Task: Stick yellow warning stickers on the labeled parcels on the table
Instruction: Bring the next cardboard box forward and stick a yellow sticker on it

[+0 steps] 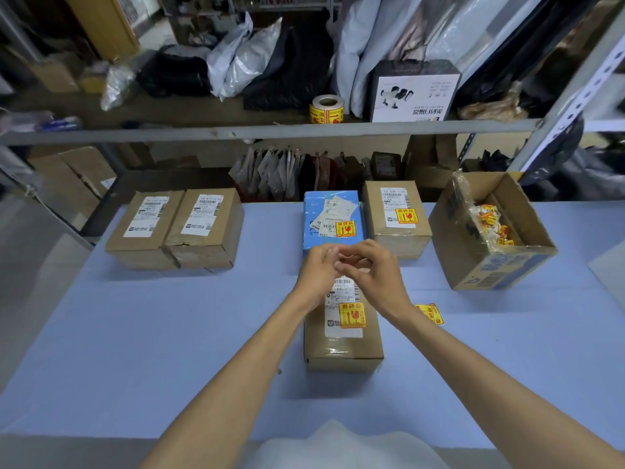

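Note:
My left hand (316, 275) and my right hand (378, 275) meet fingertip to fingertip above the near brown parcel (343, 350). They pinch a small pale scrap between them that I can barely make out. That parcel's white label carries a yellow warning sticker (352, 315). Behind it, the blue parcel (314, 228) and a brown parcel (395, 238) also each bear a yellow sticker. Two brown parcels at back left (142, 231) (206, 238) show only white labels. A loose yellow sticker (430, 313) lies on the table to the right of my right wrist.
The blue table (169, 333) holds an open carton (487, 262) at the right with crumpled sticker scraps inside. A roll of yellow stickers (327, 110) stands on the metal shelf behind the table, among bags and a white box.

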{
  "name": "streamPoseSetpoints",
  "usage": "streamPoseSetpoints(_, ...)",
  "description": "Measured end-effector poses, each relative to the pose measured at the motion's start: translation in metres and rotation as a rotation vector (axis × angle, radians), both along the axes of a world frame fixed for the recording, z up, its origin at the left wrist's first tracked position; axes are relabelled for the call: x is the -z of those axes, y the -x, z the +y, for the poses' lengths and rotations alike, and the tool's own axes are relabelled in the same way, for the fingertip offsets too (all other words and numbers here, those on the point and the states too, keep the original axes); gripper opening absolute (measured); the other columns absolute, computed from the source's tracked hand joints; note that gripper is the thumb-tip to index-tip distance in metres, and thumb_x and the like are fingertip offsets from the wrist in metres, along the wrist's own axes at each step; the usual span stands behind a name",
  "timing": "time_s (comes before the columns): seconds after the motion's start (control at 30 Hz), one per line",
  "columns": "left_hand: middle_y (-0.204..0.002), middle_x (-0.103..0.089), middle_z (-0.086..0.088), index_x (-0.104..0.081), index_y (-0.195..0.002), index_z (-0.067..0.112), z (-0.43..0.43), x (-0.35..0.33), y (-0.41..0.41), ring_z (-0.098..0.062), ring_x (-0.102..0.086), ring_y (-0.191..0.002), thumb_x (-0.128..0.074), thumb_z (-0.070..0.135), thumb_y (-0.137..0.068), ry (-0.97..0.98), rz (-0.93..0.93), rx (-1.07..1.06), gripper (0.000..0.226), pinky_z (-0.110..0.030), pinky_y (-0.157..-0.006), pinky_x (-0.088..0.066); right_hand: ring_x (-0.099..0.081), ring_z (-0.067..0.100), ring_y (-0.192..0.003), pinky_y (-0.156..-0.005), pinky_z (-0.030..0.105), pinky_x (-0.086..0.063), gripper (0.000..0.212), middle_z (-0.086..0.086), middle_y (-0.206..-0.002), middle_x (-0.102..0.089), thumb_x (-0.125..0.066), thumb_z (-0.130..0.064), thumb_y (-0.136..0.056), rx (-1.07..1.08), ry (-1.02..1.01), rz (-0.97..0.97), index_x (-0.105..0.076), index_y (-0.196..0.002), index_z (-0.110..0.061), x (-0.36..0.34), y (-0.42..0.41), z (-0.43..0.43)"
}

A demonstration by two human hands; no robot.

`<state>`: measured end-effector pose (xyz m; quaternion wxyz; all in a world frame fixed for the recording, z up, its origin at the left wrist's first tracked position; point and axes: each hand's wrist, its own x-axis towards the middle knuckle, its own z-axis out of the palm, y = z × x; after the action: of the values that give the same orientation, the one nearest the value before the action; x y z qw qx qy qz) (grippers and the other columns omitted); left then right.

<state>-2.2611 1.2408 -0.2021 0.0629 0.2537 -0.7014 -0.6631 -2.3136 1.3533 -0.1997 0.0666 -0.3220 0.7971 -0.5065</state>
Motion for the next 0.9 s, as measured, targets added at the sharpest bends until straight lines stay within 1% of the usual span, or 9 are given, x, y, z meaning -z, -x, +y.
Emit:
streamPoseSetpoints(0.1,-0.106,-0.069,-0.017,-0.062,-0.112,0.001,0.003,-0.010,0.004,-0.023,-0.068,-0.098,-0.026,0.021,-0.106,-0.247,0.039,-0.021,0.042,-0.033,-0.087,-0.056,-0.064,0.007,-0.077,-0.072,0.013,-0.051,0.024,-0.002,-0.085,-0.066,-0.073,-0.003,-0.079,0.023,0.039,0.042,-0.075,-0.100,-0.014,-0.007,0.003,-0.005)
streamPoseSetpoints(0.23,-0.104,-0.065,-0.019,-0.056,-0.110,-0.004,-0.004,-0.029,0.010,-0.028,-0.064,-0.096,-0.025,0.017,-0.105,-0.840,0.146,-0.022,0.038,-0.040,-0.094,-0.048,-0.058,0.001,-0.070,-0.064,0.007,-0.044,0.018,-0.003,-0.077,-0.063,-0.071,0.003,-0.079,0.048,0.034,0.147,-0.076,-0.091,-0.009,-0.012,0.014,-0.009)
streamPoseSetpoints(0.3,-0.111,-0.063,-0.022,-0.051,-0.120,-0.009,-0.008,-0.035,0.014,-0.030,-0.063,-0.101,-0.031,0.007,-0.101,-0.914,0.177,0.031,0.032,-0.039,-0.097,-0.048,-0.062,0.000,-0.072,-0.066,0.007,-0.046,0.019,-0.004,-0.078,-0.067,-0.071,0.003,-0.078,0.062,0.042,0.115,-0.073,-0.093,-0.009,-0.016,0.022,-0.012)
streamPoseSetpoints(0.37,-0.114,-0.062,-0.023,-0.050,-0.120,-0.014,-0.011,-0.038,0.020,-0.029,-0.062,-0.108,-0.030,-0.001,-0.098,-0.827,0.186,0.056,0.033,-0.035,-0.097,-0.050,-0.065,0.003,-0.072,-0.068,0.013,-0.052,0.018,-0.004,-0.077,-0.069,-0.071,0.003,-0.078,0.098,0.088,0.036,-0.068,-0.092,-0.008,-0.021,0.029,-0.014)
streamPoseSetpoints(0.47,-0.090,-0.067,-0.013,-0.055,-0.118,-0.013,-0.011,-0.042,0.024,-0.015,-0.067,-0.090,-0.032,0.001,-0.102,-0.471,0.106,0.027,0.031,-0.020,-0.086,-0.054,-0.066,0.007,-0.071,-0.067,0.018,-0.053,0.013,-0.001,-0.075,-0.068,-0.071,0.004,-0.077,0.144,0.145,-0.042,-0.066,-0.085,-0.005,-0.027,0.039,-0.016)
streamPoseSetpoints(0.57,-0.097,-0.067,-0.009,-0.062,-0.117,-0.005,-0.013,-0.041,0.027,-0.009,-0.066,-0.084,-0.042,0.006,-0.101,-0.211,0.096,-0.026,0.028,-0.015,-0.076,-0.055,-0.066,0.008,-0.070,-0.066,0.018,-0.054,0.009,-0.001,-0.075,-0.069,-0.075,-0.004,-0.078,0.176,0.167,-0.057,-0.068,-0.083,-0.006,-0.029,0.041,-0.018)
streamPoseSetpoints(0.67,-0.090,-0.067,0.000,-0.066,-0.115,0.000,-0.013,-0.044,0.026,-0.010,-0.062,-0.079,-0.054,0.007,-0.095,-0.158,0.120,-0.078,0.023,-0.017,-0.076,-0.055,-0.067,0.006,-0.068,-0.065,0.016,-0.054,0.007,-0.001,-0.074,-0.071,-0.077,-0.009,-0.078,0.235,0.217,-0.110,-0.072,-0.083,-0.007,-0.030,0.038,-0.016)
streamPoseSetpoints(0.77,-0.084,-0.070,-0.003,-0.069,-0.099,0.004,-0.008,-0.045,0.025,-0.014,-0.067,-0.076,-0.068,0.009,-0.086,-0.221,0.134,-0.134,0.014,-0.020,-0.070,-0.058,-0.070,0.010,-0.070,-0.067,0.021,-0.057,0.007,0.002,-0.077,-0.074,-0.074,-0.010,-0.082,0.244,0.243,-0.203,-0.076,-0.087,-0.007,-0.029,0.034,-0.015)
streamPoseSetpoints(0.9,-0.084,-0.066,0.010,-0.070,-0.087,0.011,-0.003,-0.043,0.028,-0.006,-0.063,-0.081,-0.076,0.019,-0.079,-0.159,0.076,-0.240,0.013,-0.021,-0.072,-0.054,-0.073,0.015,-0.079,-0.072,0.023,-0.059,0.008,0.004,-0.084,-0.075,-0.071,-0.007,-0.084,0.206,0.359,-0.360,-0.076,-0.090,-0.010,-0.032,0.029,-0.016)
